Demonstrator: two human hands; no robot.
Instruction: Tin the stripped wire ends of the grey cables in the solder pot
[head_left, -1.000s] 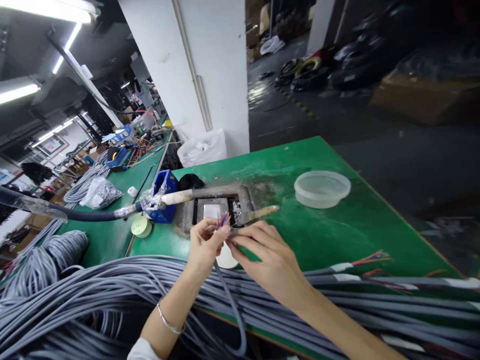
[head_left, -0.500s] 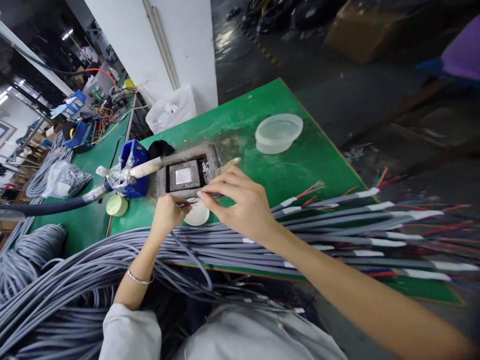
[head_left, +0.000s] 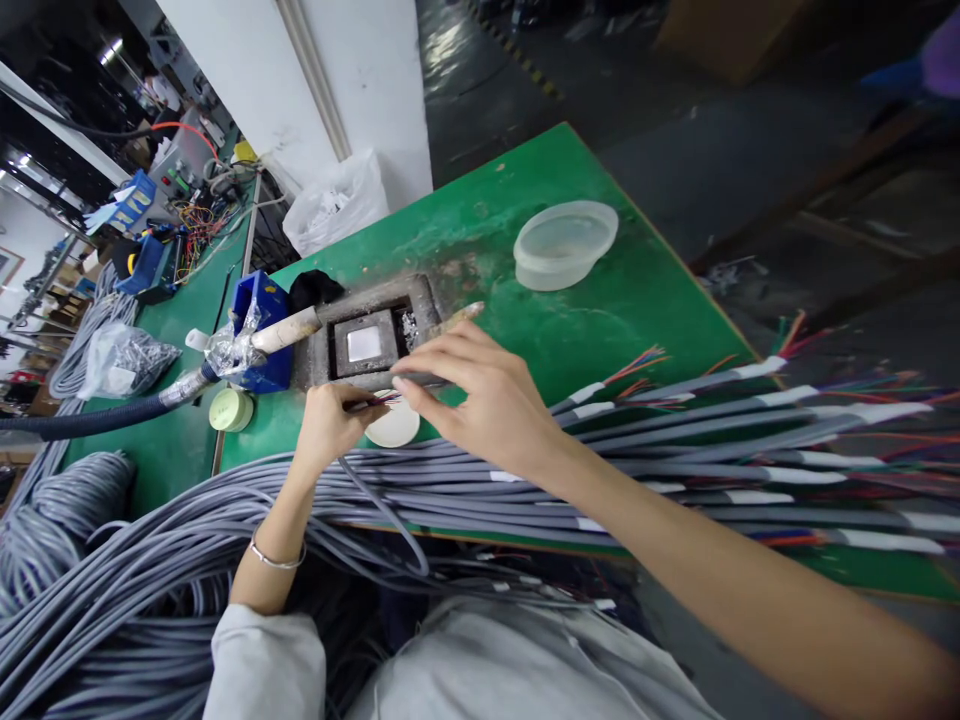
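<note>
My left hand (head_left: 330, 425) is closed around the end of a grey cable (head_left: 375, 495), whose thin coloured wires (head_left: 381, 398) stick out to the right. Close to those wire tips, my right hand (head_left: 487, 395) has its thumb and forefinger pinched together. What they hold, if anything, I cannot make out. Just beyond both hands sits a soot-marked solder pot (head_left: 365, 345) with a shiny square of molten metal. A round whitish lid or dish (head_left: 394, 428) lies beneath the wires, partly hidden.
Many grey cables (head_left: 450, 480) with white-taped ends run along the table's front edge. A clear plastic tub (head_left: 562, 250) stands right of the pot. On the left are an extraction hose (head_left: 289, 335), a blue bin (head_left: 262, 300) and a small yellowish-green tub (head_left: 231, 410).
The camera view has shifted slightly. Both hands stay close together in front of the pot, with the left still on the cable and the right still pinched near the wire tips.
</note>
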